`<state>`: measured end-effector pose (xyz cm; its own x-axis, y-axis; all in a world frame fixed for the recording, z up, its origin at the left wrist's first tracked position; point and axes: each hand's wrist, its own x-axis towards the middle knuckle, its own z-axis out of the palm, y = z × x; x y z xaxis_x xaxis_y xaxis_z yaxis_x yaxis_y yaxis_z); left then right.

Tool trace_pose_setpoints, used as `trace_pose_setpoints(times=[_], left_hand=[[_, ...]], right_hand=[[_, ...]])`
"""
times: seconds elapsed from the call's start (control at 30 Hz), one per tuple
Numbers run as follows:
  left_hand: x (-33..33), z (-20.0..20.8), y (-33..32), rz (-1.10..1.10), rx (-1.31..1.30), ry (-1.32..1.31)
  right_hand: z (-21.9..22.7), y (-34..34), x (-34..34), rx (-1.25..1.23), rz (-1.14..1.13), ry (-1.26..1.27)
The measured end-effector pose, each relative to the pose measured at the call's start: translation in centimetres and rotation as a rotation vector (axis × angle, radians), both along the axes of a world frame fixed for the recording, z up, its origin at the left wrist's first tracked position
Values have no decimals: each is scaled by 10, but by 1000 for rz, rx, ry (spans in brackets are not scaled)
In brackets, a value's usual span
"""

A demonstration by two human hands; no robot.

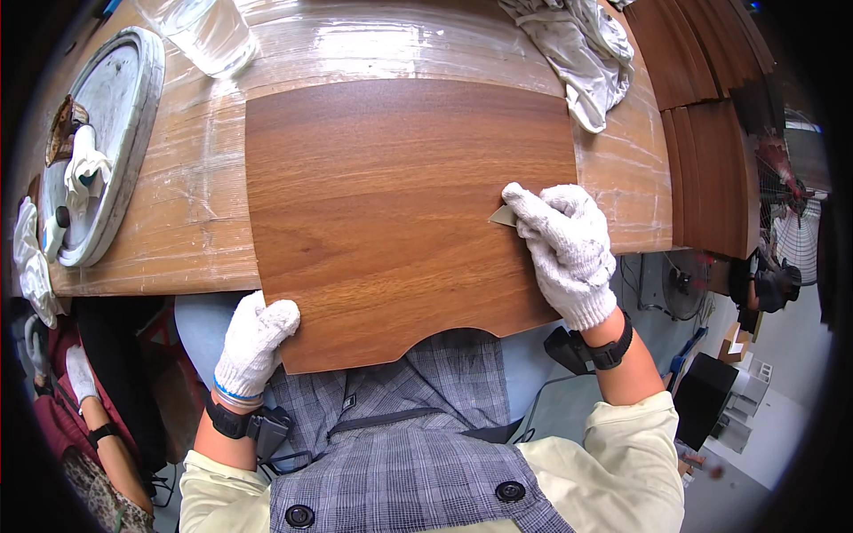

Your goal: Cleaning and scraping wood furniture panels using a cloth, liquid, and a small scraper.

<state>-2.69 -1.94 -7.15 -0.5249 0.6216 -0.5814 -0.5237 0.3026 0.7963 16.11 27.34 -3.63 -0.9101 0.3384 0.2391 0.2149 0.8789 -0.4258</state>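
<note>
One film-wrapped table [195, 186] bore the brown panel [400, 204] — broader left to right, its near edge overhanging toward the person. The gloved left hand [253, 345] clasped its near-left corner; the gloved right hand [566, 244], over its right side, clenched a small flat pointed piece [504, 216] — tip aimed leftward across the panel.
</note>
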Motion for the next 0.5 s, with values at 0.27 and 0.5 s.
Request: trace_pose_setpoints(times=[0.27,0.5], left_hand=[[2,1,0,13,42,-15],[0,-5,-7,-93,26,12]], right_hand=[[2,1,0,18,7,23],[-1,3,2,43,20,48]])
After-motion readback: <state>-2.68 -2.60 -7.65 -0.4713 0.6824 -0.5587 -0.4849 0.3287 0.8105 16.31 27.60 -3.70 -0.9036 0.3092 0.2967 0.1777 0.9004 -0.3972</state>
